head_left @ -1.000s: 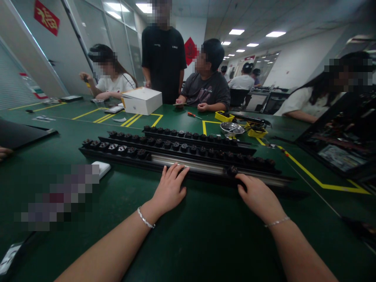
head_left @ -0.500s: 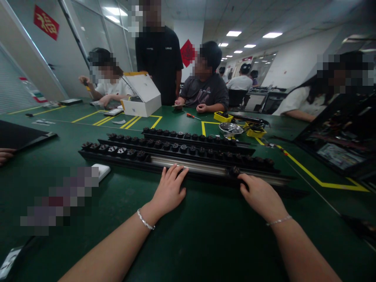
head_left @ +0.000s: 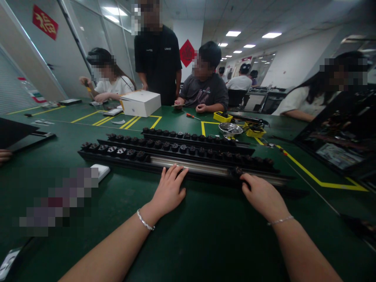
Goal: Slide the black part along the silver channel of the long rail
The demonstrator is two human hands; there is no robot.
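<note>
Black rail (head_left: 188, 166) under flat-spread left hand (head_left: 169, 190) and right hand (head_left: 262, 196); white box (head_left: 141, 103) beyond.

Both arms reach forward, toward 12 o'clock. The left hand (head_left: 169, 191) lies flat, palm down, with its fingers spread and pointing to about 1 o'clock. The right hand (head_left: 262, 196) is palm down too, with its fingers curled at the tips and pointing to about 11 o'clock. Each wrist wears a thin silver bracelet

The white box (head_left: 141, 103) lid has closed again.
</note>
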